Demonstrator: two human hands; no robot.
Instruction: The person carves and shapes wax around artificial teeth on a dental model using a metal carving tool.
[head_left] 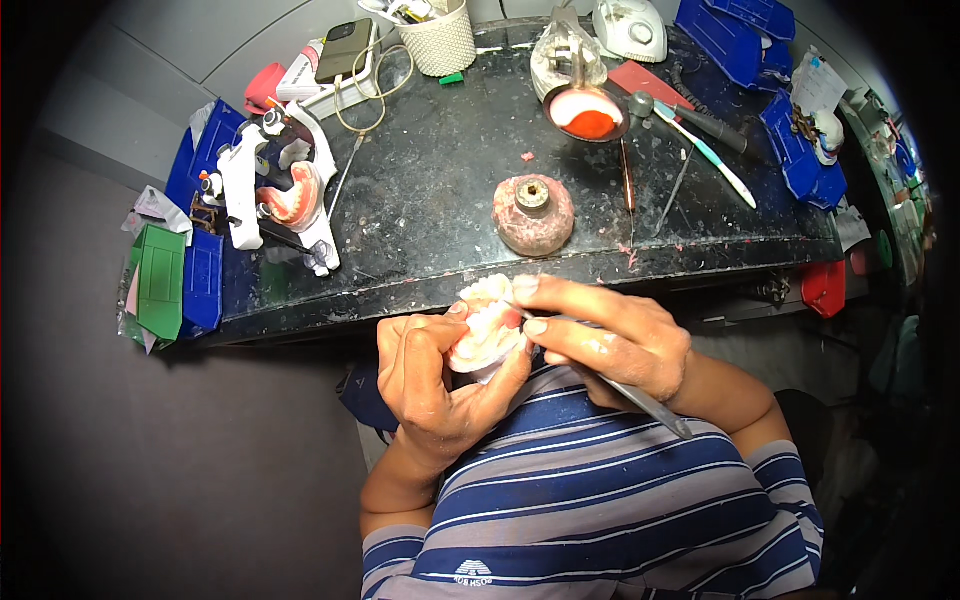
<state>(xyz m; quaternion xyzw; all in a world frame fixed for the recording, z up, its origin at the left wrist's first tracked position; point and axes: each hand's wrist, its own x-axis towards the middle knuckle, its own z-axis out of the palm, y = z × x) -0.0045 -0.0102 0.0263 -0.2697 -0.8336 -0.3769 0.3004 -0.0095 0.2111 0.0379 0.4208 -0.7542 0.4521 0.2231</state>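
Observation:
My left hand (432, 385) is closed round a pale dental cast (478, 330) with pinkish material on it, held just beyond the bench's front edge. My right hand (620, 350) grips a slim metal hand tool (650, 405), its working end at the cast's right side and its handle slanting toward the lower right. My right fingertips are at the cast, partly hiding the tool. Beyond my hands, on the dark bench (410, 200), sits a round, wax-smeared burner (532, 225) with a metal neck.
An articulator (245, 185) with a pink denture model stands at left, near blue and green trays (160, 280). At the back are a phone (343, 50), a white basket (450, 40) and a metal pan of red wax (585, 115). Tools (730, 175) and more blue trays (800, 160) lie right.

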